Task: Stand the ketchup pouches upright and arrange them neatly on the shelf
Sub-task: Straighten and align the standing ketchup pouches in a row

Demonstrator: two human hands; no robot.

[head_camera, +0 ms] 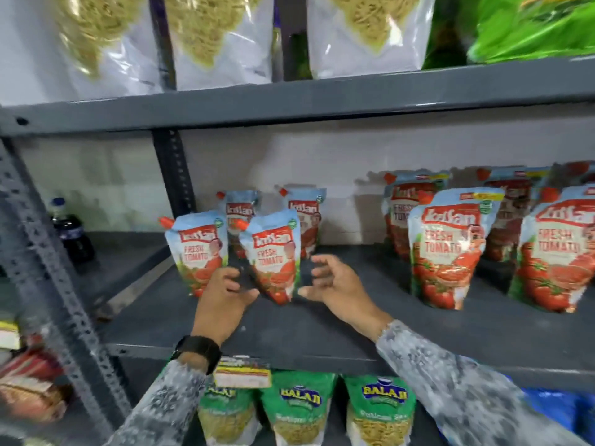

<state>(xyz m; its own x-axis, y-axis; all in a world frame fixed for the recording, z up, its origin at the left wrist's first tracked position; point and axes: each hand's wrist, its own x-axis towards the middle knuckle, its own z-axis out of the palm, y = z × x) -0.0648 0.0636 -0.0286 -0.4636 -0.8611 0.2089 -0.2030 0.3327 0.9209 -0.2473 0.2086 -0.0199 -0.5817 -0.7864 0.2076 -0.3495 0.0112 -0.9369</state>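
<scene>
I see glossy printed plastic on the ketchup pouches [276, 255], standing on a matt grey painted metal shelf [322, 326]; below it, shiny green plastic snack bags [297, 410].

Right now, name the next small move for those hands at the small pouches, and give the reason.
Probably close both hands on the front right small pouch and set it straight. It tilts slightly, with the left hand and right hand open on either side of its base, while the front left small pouch stands upright.
</scene>
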